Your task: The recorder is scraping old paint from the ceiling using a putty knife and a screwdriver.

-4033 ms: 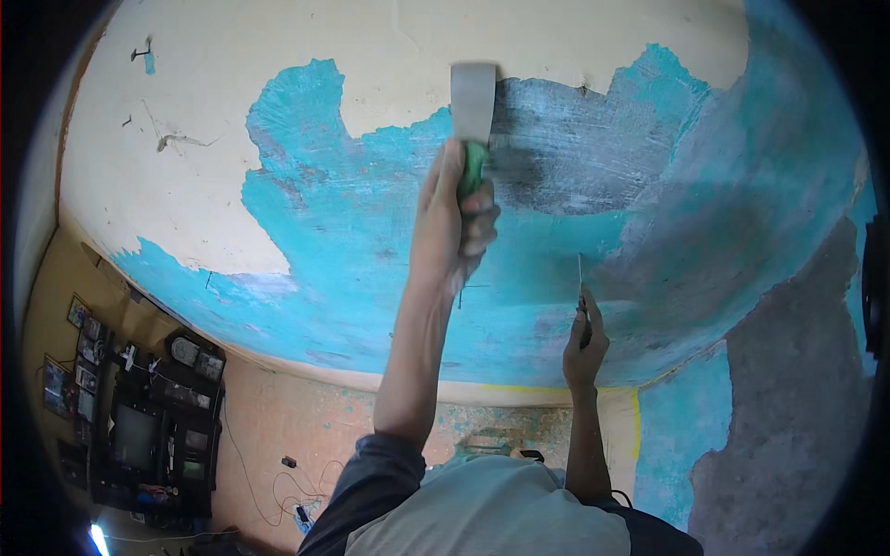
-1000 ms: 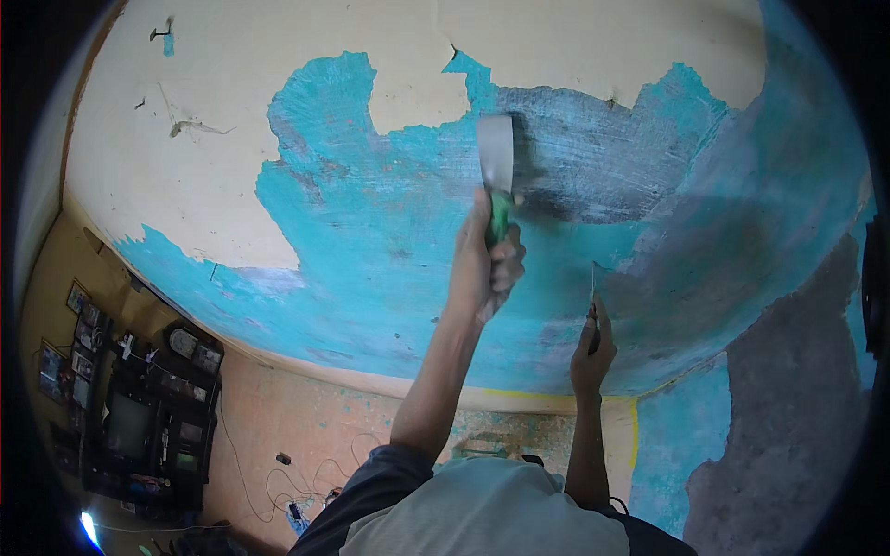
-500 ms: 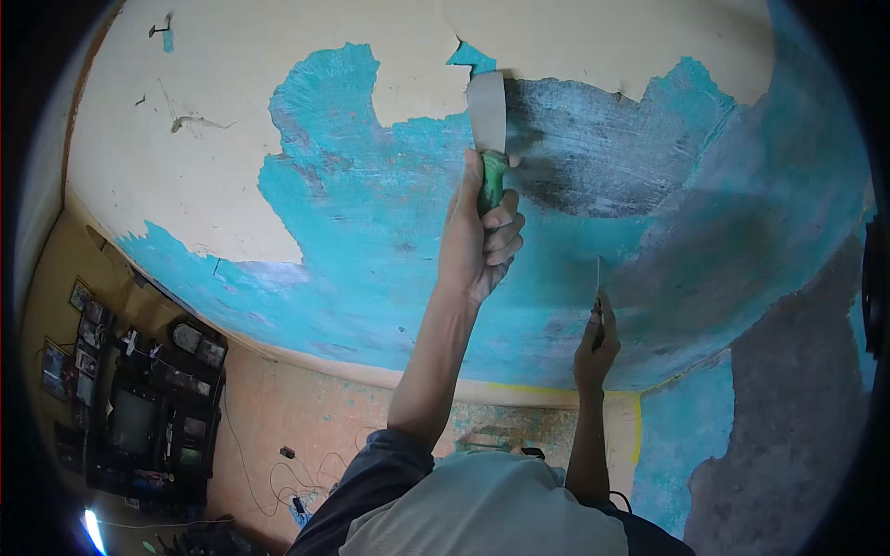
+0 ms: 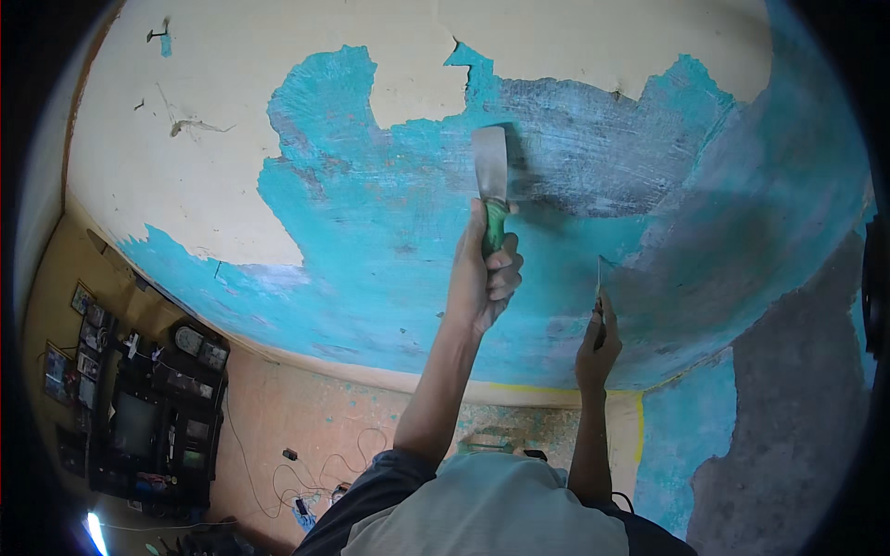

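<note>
My left hand [image 4: 484,283] is wrapped round the green handle of a putty knife [image 4: 490,159], its wide metal blade pointing up in front of the turquoise part of the wall [image 4: 399,213]. Whether the blade touches the surface I cannot tell. Above it runs the ragged lower edge of the cream paint [image 4: 417,88], with a narrow turquoise notch in it. Lower and to the right, my right hand [image 4: 598,352] is closed round a thin tool [image 4: 600,275] with a dark handle; its slim metal part points up, and its exact kind does not show.
A bare grey patch [image 4: 593,144] lies right of the putty knife blade. Nails [image 4: 159,35] stick out of the wall at upper left. Cables [image 4: 287,482] and paint flakes lie on the reddish floor [image 4: 269,398]. A dark cabinet [image 4: 153,417] stands at lower left.
My left hand has come down with the putty knife, so its blade has left the cream edge and the turquoise notch shows. My right hand has hardly moved.
</note>
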Tool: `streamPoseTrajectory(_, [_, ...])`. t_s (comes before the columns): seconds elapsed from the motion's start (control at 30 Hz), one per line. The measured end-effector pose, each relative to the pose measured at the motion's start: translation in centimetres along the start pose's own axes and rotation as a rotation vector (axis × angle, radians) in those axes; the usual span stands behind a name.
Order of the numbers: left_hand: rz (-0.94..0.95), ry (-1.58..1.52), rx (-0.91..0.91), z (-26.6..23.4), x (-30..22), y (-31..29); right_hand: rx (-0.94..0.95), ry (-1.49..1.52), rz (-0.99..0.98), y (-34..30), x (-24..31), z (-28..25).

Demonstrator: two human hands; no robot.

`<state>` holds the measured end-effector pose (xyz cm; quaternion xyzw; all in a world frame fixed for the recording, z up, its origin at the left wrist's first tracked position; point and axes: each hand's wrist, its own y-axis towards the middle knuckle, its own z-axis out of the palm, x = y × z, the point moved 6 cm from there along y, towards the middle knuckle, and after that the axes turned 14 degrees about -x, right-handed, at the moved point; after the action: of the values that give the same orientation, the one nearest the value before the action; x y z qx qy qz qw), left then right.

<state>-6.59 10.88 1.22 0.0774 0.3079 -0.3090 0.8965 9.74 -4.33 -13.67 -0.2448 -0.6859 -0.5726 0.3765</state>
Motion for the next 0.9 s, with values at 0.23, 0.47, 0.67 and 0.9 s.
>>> streamPoseTrajectory(0.23, [0.047,0.025,0.085,1.1,-2.7,0.4,-0.043,0.039,-0.056,0.1,0.6,-0.1])
streamPoseTrajectory(0.47, [0.035,0.081,-0.048,0.6,-2.3,0.1,-0.023,0.031,-0.053,0.0,0.3,0.1])
streamPoseTrajectory(0.67, [0.042,0.066,-0.045,0.6,-1.7,-0.1,-0.043,0.033,-0.051,0.1,0.8,-0.2])
streamPoseTrajectory(0.9, [0.136,0.158,0.059,3.3,-5.4,0.1,0.015,-0.009,0.02,-0.1,0.5,0.0])
